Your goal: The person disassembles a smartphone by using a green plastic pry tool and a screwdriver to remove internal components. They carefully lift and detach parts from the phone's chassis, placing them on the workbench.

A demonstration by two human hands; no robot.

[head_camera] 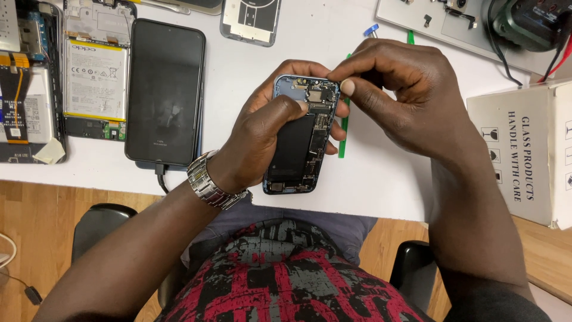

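An opened blue phone point(298, 149) with its back off lies on the white table point(381, 179), its black battery and circuit board showing. My left hand point(262, 131) grips the phone from the left, thumb pressed on its upper part. My right hand point(399, 89) hovers over the phone's top right corner, its fingers pinched together there; whatever they pinch is too small to see. A thin green pry stick point(342, 134) lies under my right hand, just right of the phone. A metal watch point(208, 182) is on my left wrist.
A black phone point(164, 92) with a cable plugged in lies left of my hands. Farther left lie opened phones, one with a battery point(95, 77) showing. A white cardboard box point(524, 149) stands at the right, a grey tray with gear at the back right.
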